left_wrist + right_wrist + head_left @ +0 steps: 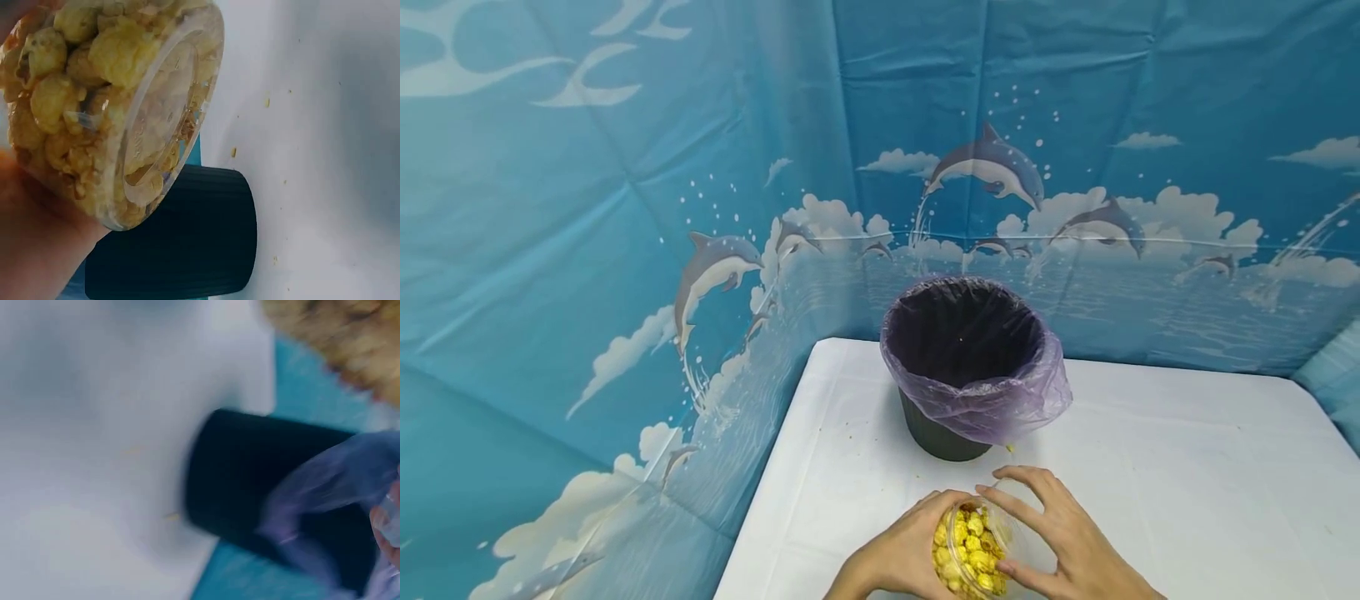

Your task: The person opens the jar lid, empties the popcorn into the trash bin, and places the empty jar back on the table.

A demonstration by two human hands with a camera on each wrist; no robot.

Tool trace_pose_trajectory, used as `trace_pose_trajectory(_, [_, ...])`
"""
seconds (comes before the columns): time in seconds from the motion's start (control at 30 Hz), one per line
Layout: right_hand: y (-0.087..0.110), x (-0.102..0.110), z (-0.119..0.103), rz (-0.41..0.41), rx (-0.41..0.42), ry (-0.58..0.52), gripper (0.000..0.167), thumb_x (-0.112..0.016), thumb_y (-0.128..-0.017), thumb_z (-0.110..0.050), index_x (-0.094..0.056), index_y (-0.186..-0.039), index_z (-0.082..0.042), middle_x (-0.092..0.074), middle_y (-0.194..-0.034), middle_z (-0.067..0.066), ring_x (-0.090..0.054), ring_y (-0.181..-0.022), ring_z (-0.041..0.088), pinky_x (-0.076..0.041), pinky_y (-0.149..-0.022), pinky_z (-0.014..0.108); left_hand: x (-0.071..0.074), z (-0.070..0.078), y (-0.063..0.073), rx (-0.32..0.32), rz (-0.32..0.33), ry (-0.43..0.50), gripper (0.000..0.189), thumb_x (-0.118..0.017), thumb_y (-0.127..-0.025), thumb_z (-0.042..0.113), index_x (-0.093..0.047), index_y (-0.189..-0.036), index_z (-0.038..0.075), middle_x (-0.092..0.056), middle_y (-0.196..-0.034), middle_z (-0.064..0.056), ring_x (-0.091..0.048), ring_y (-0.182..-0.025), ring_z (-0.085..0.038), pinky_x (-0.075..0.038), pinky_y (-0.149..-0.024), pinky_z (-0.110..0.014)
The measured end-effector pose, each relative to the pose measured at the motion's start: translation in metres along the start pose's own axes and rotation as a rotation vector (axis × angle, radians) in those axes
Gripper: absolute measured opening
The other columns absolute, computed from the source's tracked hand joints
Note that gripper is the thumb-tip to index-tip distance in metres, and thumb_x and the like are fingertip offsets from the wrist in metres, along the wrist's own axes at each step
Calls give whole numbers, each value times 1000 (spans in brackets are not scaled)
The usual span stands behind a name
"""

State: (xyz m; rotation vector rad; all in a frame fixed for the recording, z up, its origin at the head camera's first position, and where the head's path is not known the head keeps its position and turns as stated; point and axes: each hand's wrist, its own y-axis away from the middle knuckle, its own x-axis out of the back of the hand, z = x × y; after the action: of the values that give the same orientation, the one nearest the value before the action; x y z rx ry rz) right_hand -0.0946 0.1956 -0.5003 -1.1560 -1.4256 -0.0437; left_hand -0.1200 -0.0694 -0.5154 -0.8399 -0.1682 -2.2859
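My left hand grips a clear plastic jar from its left side. Yellow popcorn fills the jar, whose mouth faces up and to the right in the head view. At that mouth, my right hand holds a clear round lid by its edge, thumb and fingers spread across it. The left wrist view shows the jar's base close up, tilted, with popcorn pressed against the wall. In the blurred right wrist view, only a few fingers show at the right edge, with something clear between them.
Just beyond the hands stands a dark ribbed trash bin, lined with a purple plastic bag folded over its rim. Small yellow crumbs lie on the white table. A blue dolphin-print curtain encloses the table's back and left.
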Motion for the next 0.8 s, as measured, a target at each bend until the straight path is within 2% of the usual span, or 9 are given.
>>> trace_pose_trajectory(0.13, [19, -13, 26, -13, -177, 81, 83, -91, -72, -38, -57, -148, -31, -57, -140, -1, -49, -123, 12, -45, -94, 39, 0, -2, 3, 42, 11, -3, 101, -96, -69, 36, -39, -151, 31, -54, -142, 12, -49, -127, 1, -49, -108, -28])
trace_pose_trajectory(0.23, [33, -24, 44, 9, -253, 116, 80, -91, -73, -32, -59, -147, -31, -59, -136, 4, -52, -119, 19, -44, -92, 44, 1, -5, 6, 68, 17, 7, 101, -96, -68, 37, -39, -151, 32, -54, -143, 12, -49, -127, 2, -48, -109, -29])
trace_pose_trajectory(0.4, [51, -42, 72, 47, -312, 171, 70, -88, -75, -34, -64, -141, -27, -61, -130, 13, -56, -115, 32, -47, -84, 53, 1, -9, 12, 98, 39, 56, 103, -98, -67, 35, -38, -151, 32, -53, -144, 12, -49, -129, 1, -47, -112, -31])
trace_pose_trajectory(0.5, [66, -54, 91, 37, -370, 207, 63, -86, -78, -36, -67, -136, -23, -60, -129, 18, -56, -114, 39, -48, -79, 58, 2, -10, 14, 105, 55, 71, 104, -98, -66, 34, -38, -151, 33, -53, -145, 11, -49, -129, 1, -47, -112, -31])
trace_pose_trajectory(0.67, [90, -67, 116, 7, -442, 279, 55, -79, -86, -43, -66, -133, -18, -55, -130, 25, -52, -117, 46, -43, -86, 66, 3, -11, 16, 119, 89, 62, 104, -99, -65, 34, -38, -150, 33, -54, -143, 10, -51, -126, 0, -47, -111, -31])
trace_pose_trajectory(0.8, [101, -73, 129, 8, -464, 309, 53, -74, -90, -46, -65, -134, -17, -52, -132, 29, -50, -118, 51, -41, -90, 70, 4, -12, 19, 152, 116, 67, 105, -100, -63, 36, -40, -148, 35, -54, -140, 13, -52, -125, 0, -47, -112, -31])
